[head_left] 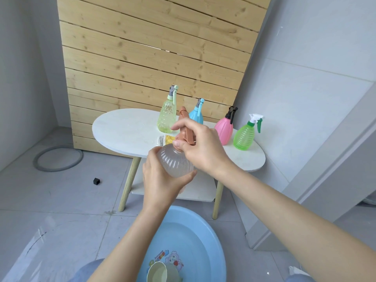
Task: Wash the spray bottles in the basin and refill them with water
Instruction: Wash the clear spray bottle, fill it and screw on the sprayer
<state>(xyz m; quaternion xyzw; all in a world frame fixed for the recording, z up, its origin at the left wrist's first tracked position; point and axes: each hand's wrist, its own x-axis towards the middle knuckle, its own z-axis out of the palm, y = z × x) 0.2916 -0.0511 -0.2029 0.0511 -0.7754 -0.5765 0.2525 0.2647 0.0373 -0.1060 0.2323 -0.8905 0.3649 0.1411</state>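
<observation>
clear bottle [175, 161]: ribbed, see-through body, being held in the air, tilted a little, in front of the bench edge and above the far side of the basin.
spray head [184, 127]: brown, sitting on the bottle neck and pointing up and away.
left hand [160, 180]: cupping the bottle body from below and from the left, fingers [188, 177] curling round it.
right hand [203, 147]: gripping the spray head at the collar, fingers [181, 125] wrapping over it, thumb pressing at the neck.
basin [215, 247]: light blue, sitting on the floor below the hands, holding water; cartoon print showing on its bottom.
scoop [160, 272]: pale, lying in the basin at the near edge.
bench [122, 129]: white oval top on wooden legs, carrying four more bottles.
yellow-green bottle [167, 117]: standing upright, leftmost.
blue bottle [197, 113]: standing behind the right hand, lower part being hidden by it.
pink bottle [224, 127]: standing just beside the green bottle [245, 135], which is rightmost.
cloth [165, 140]: yellow and grey, lying on the bench, being partly covered by the held bottle.
lower shelf [199, 190]: white, mostly being blocked by the left hand.
slat panel [152, 47]: wooden, leaning behind the bench.
floor: grey ring [58, 158] and black block [97, 181] lying well apart from the bench, to the left.
</observation>
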